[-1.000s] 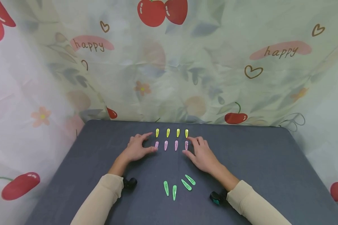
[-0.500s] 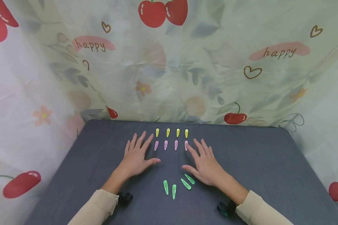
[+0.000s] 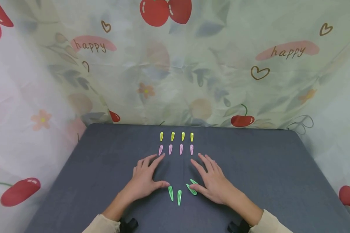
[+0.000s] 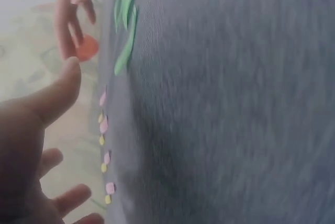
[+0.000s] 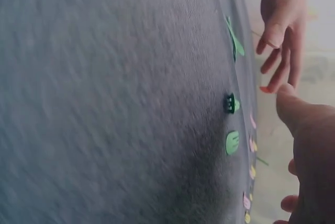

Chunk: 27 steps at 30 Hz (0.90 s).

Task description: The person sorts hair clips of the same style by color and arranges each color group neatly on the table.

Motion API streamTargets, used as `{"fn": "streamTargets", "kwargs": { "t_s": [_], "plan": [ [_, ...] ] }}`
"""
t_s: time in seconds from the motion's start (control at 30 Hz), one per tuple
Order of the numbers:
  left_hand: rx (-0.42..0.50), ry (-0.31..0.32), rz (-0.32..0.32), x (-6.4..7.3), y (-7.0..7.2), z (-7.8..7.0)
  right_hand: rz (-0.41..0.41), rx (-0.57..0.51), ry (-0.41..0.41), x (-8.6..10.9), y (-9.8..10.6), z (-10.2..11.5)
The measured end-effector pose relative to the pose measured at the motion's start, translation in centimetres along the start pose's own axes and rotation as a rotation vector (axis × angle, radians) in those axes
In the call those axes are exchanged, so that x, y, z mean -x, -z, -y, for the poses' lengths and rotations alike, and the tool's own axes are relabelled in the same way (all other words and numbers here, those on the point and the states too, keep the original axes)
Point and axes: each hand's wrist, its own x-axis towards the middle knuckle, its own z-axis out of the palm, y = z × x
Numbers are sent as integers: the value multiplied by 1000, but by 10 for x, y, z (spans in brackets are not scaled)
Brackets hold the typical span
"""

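Several green hair clips lie near the middle of the dark table: one upright-pointing green clip (image 3: 179,197), another green clip (image 3: 170,193) left of it, and a slanted pair (image 3: 191,190) to the right. My left hand (image 3: 145,181) is spread with its thumb tip by the left green clip and its fingertips just below the pink row. My right hand (image 3: 215,184) is spread too, its thumb overlapping the slanted pair in the head view. Both hands hold nothing. In the wrist views the left thumb (image 4: 63,90) and right thumb (image 5: 293,109) show clear above the cloth.
Beyond the hands, a row of pink hair clips (image 3: 181,149) lies below a row of yellow hair clips (image 3: 183,136). The dark table (image 3: 250,168) ends at a patterned curtain (image 3: 175,81) behind it. A black wrist camera (image 3: 129,225) sits at the left sleeve.
Both hands have drawn back from the yellow and pink rows toward the green clips, with the fingers spreading on the way. The clips lie as before.
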Motion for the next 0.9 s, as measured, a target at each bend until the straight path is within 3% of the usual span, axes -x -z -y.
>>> {"fn": "streamTargets", "kwargs": {
  "t_s": [0.2, 0.37, 0.5, 0.67, 0.9],
  "plan": [
    [105, 25, -17, 5, -3, -7, 28, -46, -33, 6, -1, 7],
    [157, -9, -38, 7, -9, -9, 13, -75, -31, 8, -4, 7],
    [195, -23, -25, 9, -14, -8, 24, -165, -34, 9, -5, 5],
    [201, -33, 7, 11, -17, -7, 68, -284, -45, 11, -6, 3],
    [182, -30, 36, 10, -21, -7, 59, -323, -47, 10, -13, -1]
  ]
}}
